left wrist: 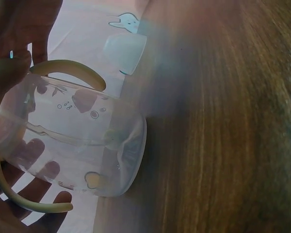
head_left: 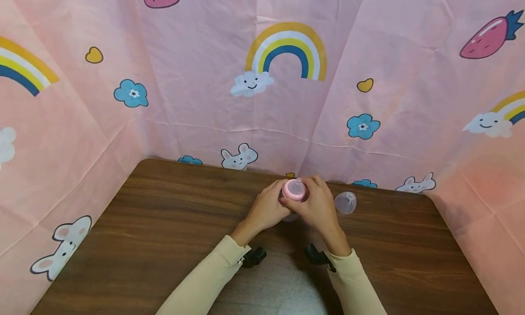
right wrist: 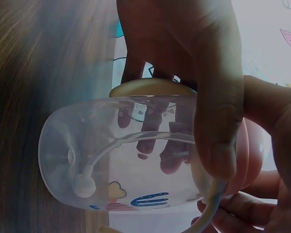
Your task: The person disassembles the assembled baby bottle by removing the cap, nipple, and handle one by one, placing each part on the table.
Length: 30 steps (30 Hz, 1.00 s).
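Note:
A clear baby bottle (left wrist: pixel 82 136) with a pink collar (head_left: pixel 290 195), a clear nipple (head_left: pixel 296 186), two curved side handles (left wrist: pixel 80 73) and a straw inside stands upright between my hands. My left hand (head_left: pixel 268 208) wraps the upper body of the bottle, fingers behind and thumb in front. Around the collar, the right hand (head_left: pixel 321 205) curls its fingers and thumb. Its grip partly covers the collar in the right wrist view. Printed figures show on the bottle wall. Right of my hands, a clear dome-shaped cap (head_left: pixel 346 203) rests on the table.
A brown wood-grain table (head_left: pixel 184 214) lies beneath. Pink cloth with rainbows, clouds and rabbits (head_left: pixel 197 78) hangs behind and on both sides of it. Black wrist mounts (head_left: pixel 254 257) show at both cuffs.

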Motion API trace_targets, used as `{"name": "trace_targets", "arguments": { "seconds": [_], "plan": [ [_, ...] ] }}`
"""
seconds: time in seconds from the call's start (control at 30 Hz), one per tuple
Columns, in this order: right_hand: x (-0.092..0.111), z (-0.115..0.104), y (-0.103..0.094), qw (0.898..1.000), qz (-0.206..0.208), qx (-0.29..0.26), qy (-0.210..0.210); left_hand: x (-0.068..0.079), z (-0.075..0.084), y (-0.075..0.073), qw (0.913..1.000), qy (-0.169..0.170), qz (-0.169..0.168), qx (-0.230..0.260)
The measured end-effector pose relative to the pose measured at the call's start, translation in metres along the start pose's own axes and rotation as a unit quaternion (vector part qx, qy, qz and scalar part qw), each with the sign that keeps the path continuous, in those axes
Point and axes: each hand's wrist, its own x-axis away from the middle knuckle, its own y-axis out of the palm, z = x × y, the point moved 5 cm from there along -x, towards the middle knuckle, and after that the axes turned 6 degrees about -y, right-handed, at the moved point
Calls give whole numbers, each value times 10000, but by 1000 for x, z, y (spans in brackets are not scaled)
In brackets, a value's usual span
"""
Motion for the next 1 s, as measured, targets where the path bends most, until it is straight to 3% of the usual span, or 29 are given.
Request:
{"name": "trace_targets", "arguments": {
  "seconds": [0.53,0.77,1.0],
  "plan": [
    [-1,1,-1,10000,-63,-47,-4,-1,0,0,9998,-19,-197,77],
    [-2,2,-1,10000,-24,75,-4,-1,0,-1,10000,-17,-42,-10],
    [2,2,-2,9989,-130,282,342,0,-1,0,9998,-141,-29,-134]
  ]
}}
